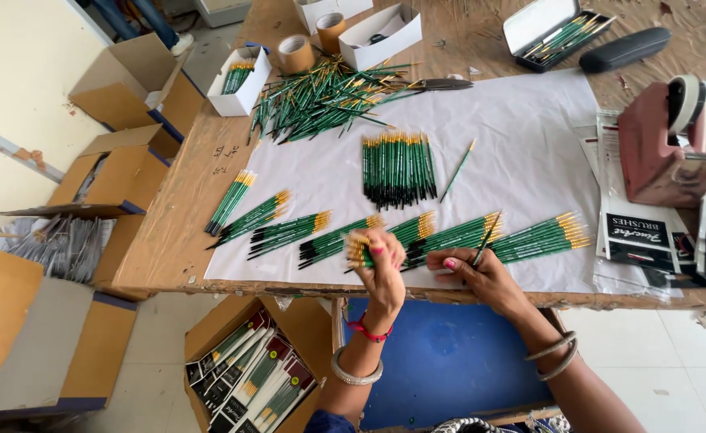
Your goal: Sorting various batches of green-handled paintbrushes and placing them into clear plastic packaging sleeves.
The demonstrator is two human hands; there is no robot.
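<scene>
- Table [177, 240] of bare wood carries a white paper sheet [529, 152], and on the sheet lie all the green-handled paintbrushes being sorted.
- Loose heap of brushes [321, 96] sits at the far edge, beside two tape rolls [295, 54] and three white boxes [241, 80]; too many brushes to count.
- Laid-out bundles [281, 232] run in a row near the front edge, about seven, with one upright batch [399, 168] behind them.
- Left hand [381, 261] is closed around a small bundle of brushes [359, 250], held just above the row.
- Right hand [481, 277] pinches a single brush [485, 240] between its fingers.
- Judged step: grouping brushes into sets; adding that single brush calls for aligned tips.
</scene>
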